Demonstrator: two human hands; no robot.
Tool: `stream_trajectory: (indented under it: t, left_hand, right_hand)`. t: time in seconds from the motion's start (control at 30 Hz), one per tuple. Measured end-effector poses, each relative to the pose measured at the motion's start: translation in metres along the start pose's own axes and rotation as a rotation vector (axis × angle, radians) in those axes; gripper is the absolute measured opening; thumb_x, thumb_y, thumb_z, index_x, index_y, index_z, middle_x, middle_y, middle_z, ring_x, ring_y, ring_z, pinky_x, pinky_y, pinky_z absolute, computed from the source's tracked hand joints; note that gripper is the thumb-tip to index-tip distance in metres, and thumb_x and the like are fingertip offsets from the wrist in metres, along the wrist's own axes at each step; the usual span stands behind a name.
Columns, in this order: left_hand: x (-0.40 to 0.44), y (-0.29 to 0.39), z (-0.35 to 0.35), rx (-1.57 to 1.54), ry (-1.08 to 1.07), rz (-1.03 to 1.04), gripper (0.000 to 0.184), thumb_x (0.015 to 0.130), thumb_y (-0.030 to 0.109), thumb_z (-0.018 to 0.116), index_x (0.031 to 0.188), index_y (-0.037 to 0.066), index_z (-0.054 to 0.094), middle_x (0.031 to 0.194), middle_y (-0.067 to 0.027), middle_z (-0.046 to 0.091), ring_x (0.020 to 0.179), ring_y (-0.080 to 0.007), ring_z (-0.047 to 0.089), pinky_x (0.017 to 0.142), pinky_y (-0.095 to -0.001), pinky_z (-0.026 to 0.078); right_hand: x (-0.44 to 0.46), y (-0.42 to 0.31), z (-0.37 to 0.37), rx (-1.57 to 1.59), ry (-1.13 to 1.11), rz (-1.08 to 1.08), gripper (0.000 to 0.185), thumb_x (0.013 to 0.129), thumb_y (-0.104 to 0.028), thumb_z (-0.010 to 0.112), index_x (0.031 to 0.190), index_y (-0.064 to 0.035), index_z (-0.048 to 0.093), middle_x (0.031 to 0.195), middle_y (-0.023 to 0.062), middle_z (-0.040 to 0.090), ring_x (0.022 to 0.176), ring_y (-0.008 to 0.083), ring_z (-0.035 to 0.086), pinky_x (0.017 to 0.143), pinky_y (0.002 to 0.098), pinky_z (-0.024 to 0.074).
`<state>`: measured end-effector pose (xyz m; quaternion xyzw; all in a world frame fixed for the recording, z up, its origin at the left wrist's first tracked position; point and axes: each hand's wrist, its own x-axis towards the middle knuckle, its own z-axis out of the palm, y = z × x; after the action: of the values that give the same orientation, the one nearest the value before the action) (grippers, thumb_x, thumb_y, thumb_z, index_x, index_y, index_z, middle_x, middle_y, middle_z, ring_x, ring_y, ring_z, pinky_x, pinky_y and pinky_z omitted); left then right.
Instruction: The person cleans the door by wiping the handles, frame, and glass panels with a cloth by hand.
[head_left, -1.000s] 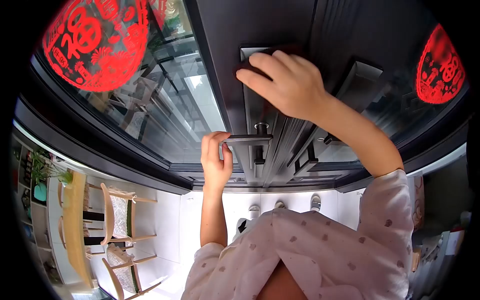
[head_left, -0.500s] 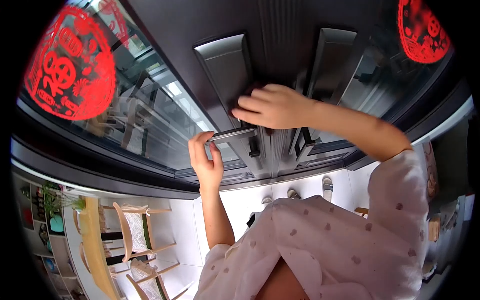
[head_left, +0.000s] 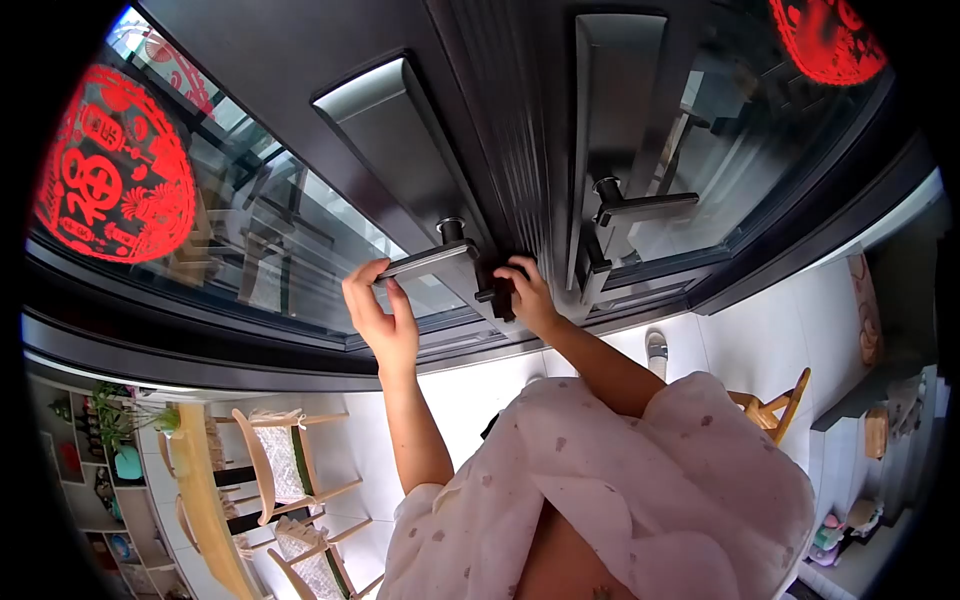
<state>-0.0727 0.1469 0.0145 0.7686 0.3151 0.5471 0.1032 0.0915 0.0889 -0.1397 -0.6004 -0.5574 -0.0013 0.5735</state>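
- The left hand (head_left: 385,320) is at the centre-left of the frame. Its fingers are bent and nearly closed, with the thumb below, and they have hold of the outer end of the long handle (head_left: 430,260).
- This handle sticks out from the lower part of a long plate (head_left: 385,125) on the dark door (head_left: 290,50).
- The right hand (head_left: 532,302) is near the middle of the frame, lower than the handle. Its fingers are curled over a dark thing (head_left: 504,298), which looks like a cloth. How tightly they press it, I cannot tell.
- The dark thing is against the bottom part of the plate, just beside a small knob (head_left: 485,296).
- Right of centre, a second handle (head_left: 650,207) stands out from another plate (head_left: 615,90), and no hand touches it.
- A red sticker (head_left: 120,180) is on the glass (head_left: 270,210) at the left, and part of another one is at the upper right.
- At the lower left there are a wooden table (head_left: 195,480), chairs (head_left: 262,460) and a shelf with a green plant (head_left: 115,415).
- A shoe (head_left: 656,346) and a wooden stool (head_left: 775,408) are on the pale floor (head_left: 750,320), at the right.
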Motion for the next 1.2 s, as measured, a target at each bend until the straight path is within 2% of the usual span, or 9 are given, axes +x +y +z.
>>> stream_trajectory:
  t: [0.3,0.43,0.63,0.77,0.9,0.97,1.1,1.17,1.2]
  left_hand:
    - [-0.002,0.003,0.002,-0.001,0.014,-0.023,0.017,0.079,-0.001,0.051,0.096,0.0,0.052,0.096,-0.0126,0.053,0.089,-0.0266,0.051,0.081,-0.0326,0.04]
    - [-0.002,-0.002,0.002,-0.024,0.009,-0.021,0.018,0.08,0.0,0.05,0.098,0.001,0.053,0.099,-0.0111,0.052,0.092,-0.0234,0.05,0.083,-0.0299,0.038]
    - [-0.011,0.008,0.004,-0.197,0.053,-0.121,0.019,0.084,0.0,0.047,0.102,-0.001,0.05,0.107,-0.0127,0.051,0.1,-0.0235,0.05,0.088,-0.0318,0.038]
    - [-0.064,-0.004,0.024,-0.495,0.339,-0.321,0.021,0.088,0.003,0.045,0.109,0.0,0.047,0.11,-0.0109,0.052,0.102,-0.0161,0.048,0.087,-0.0265,0.038]
    - [-0.136,-0.004,0.043,-0.507,-0.013,-0.448,0.032,0.086,0.0,0.046,0.117,0.001,0.04,0.119,-0.0146,0.048,0.109,-0.0194,0.046,0.093,-0.0301,0.036]
    - [-0.133,0.02,0.048,-0.4,-0.226,-0.312,0.044,0.081,0.0,0.053,0.122,-0.002,0.037,0.124,-0.0155,0.043,0.113,-0.0241,0.044,0.096,-0.0327,0.033]
    - [-0.142,0.032,0.055,-0.669,-0.353,-0.603,0.053,0.082,-0.004,0.048,0.13,0.001,0.028,0.123,-0.0146,0.043,0.109,-0.02,0.045,0.094,-0.0301,0.034]
    - [-0.142,0.031,0.057,-0.653,-0.364,-0.584,0.052,0.082,-0.004,0.049,0.13,0.001,0.029,0.122,-0.0135,0.044,0.107,-0.0193,0.046,0.093,-0.0295,0.035]
    - [-0.137,0.033,0.057,-0.643,-0.381,-0.564,0.051,0.082,-0.005,0.05,0.129,0.001,0.03,0.12,-0.0124,0.044,0.105,-0.0186,0.047,0.092,-0.029,0.036]
  right_hand:
    - [0.11,-0.093,-0.036,0.041,0.341,-0.314,0.033,0.067,0.011,0.057,0.095,-0.0072,0.061,0.098,0.0135,0.052,0.08,0.0298,0.057,0.066,0.0334,0.0483]
    - [0.078,-0.055,-0.015,-0.104,0.354,-0.35,0.034,0.063,0.006,0.061,0.094,-0.008,0.061,0.101,0.0123,0.052,0.078,0.0293,0.059,0.067,0.0341,0.0511]
    - [-0.037,0.04,-0.008,-0.123,-0.261,0.099,0.033,0.069,0.005,0.058,0.096,-0.0117,0.058,0.1,0.0115,0.053,0.08,0.0298,0.059,0.069,0.0364,0.0491]
    - [-0.04,0.03,-0.027,-0.02,-0.125,0.247,0.028,0.072,0.002,0.06,0.097,-0.0086,0.054,0.097,0.0129,0.056,0.082,0.0313,0.059,0.071,0.0364,0.048]
    - [-0.031,-0.015,-0.051,0.289,-0.154,0.351,0.032,0.07,-0.005,0.068,0.096,-0.0049,0.05,0.092,0.0121,0.06,0.084,0.0267,0.061,0.073,0.0318,0.0478]
    - [-0.027,-0.042,-0.059,0.422,-0.171,0.29,0.028,0.07,-0.002,0.065,0.095,-0.0039,0.052,0.09,0.0114,0.059,0.082,0.0267,0.06,0.072,0.0316,0.0477]
    - [-0.022,-0.062,-0.062,0.441,-0.142,0.178,0.027,0.067,0.004,0.06,0.092,-0.0038,0.055,0.09,0.0108,0.056,0.084,0.0262,0.056,0.072,0.0319,0.0463]
    - [-0.017,-0.063,-0.061,0.359,-0.035,0.032,0.026,0.067,0.007,0.058,0.091,-0.0033,0.056,0.092,0.0115,0.053,0.087,0.0236,0.054,0.073,0.0294,0.0445]
    - [-0.017,-0.063,-0.065,0.391,-0.055,0.12,0.025,0.069,0.007,0.057,0.092,-0.0041,0.057,0.098,0.0122,0.049,0.089,0.0224,0.053,0.073,0.0271,0.0445]
